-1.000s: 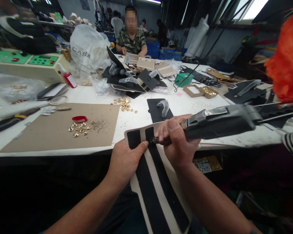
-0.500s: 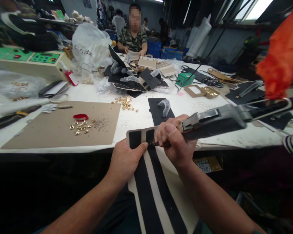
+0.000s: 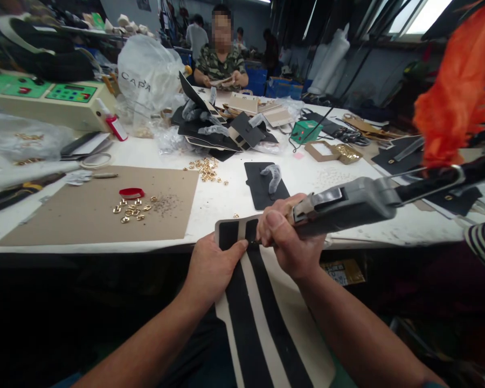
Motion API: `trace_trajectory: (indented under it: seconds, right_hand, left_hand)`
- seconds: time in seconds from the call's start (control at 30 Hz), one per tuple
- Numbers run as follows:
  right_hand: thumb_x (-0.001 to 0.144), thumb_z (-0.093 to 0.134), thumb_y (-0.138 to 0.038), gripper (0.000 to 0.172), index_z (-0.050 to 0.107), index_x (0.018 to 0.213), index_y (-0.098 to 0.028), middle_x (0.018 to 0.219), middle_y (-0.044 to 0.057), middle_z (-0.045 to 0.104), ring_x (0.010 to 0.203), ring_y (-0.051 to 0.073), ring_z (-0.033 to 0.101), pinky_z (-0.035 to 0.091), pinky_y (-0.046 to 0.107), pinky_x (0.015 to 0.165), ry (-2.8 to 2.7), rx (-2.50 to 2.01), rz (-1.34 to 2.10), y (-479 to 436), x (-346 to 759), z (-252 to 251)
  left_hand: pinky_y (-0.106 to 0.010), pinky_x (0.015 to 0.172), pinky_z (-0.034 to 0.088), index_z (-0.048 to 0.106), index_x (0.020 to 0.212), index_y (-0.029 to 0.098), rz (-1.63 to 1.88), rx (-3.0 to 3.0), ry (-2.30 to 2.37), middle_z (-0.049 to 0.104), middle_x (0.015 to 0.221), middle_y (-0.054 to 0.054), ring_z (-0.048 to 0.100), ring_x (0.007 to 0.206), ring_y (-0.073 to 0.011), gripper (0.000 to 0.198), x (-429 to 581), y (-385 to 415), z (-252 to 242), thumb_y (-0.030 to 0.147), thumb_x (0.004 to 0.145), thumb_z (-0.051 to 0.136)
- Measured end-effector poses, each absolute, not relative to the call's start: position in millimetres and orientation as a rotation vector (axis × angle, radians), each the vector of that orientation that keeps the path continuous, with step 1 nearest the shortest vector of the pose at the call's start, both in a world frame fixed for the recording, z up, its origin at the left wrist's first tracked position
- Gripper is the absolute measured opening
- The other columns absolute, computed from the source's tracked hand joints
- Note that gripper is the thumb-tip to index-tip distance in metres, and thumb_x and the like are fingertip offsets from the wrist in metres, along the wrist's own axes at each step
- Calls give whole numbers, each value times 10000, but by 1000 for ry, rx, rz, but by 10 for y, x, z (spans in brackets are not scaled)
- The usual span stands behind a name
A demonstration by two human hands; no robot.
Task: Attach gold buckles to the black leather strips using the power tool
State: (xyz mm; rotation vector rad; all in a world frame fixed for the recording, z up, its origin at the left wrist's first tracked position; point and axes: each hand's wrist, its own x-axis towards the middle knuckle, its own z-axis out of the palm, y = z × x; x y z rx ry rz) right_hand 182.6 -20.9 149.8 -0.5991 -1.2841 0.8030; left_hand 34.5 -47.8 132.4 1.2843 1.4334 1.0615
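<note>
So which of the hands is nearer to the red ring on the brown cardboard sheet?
Left. The left hand pins the striped panel at the table edge, on the red ring's side; the right hand grips the grey tool, farther right.

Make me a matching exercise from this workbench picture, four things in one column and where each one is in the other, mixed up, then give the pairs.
Things:
1. striped panel
2. grey power tool
3. gold rings
4. black flap piece

Places:
A. scattered on the brown cardboard sheet
B. gripped by the right hand, tip at the panel's top
C. flat on the white table, beyond the hands
D. pressed under the left hand, hanging off the table's edge

Pairs: 1-D, 2-B, 3-A, 4-C
</note>
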Motion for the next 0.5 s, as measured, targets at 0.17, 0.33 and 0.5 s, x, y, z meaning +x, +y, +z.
trace_trajectory:
  seconds: [0.17,0.33,0.5]
  right_hand:
    - [930,738,-317,261,492,859,-263,622,-95,521,491,113,517,486,291,504,-1296,-538,852,-217,1823,1478]
    - [947,725,-318,266,496,827,-256,594,-91,521,463,115,509,471,289,476,-1248,-592,813,-231,1850,1488]
    - [923,753,-366,285,508,821,-260,596,-88,524,493,120,512,486,287,499,-1291,-610,807,-236,1876,1497]
  left_hand:
    - [-435,916,583,769,1000,194,1039,1296,1407,826,1029,-72,767,1001,-319,246,340,-464,1341,378,845,717]
    - [-450,900,576,784,994,194,1025,1342,1424,821,1006,-81,762,956,-319,247,357,-469,1335,383,848,721]
    - [-452,899,584,779,975,208,1005,1347,1429,824,997,-67,764,972,-327,224,369,-477,1342,380,840,727]
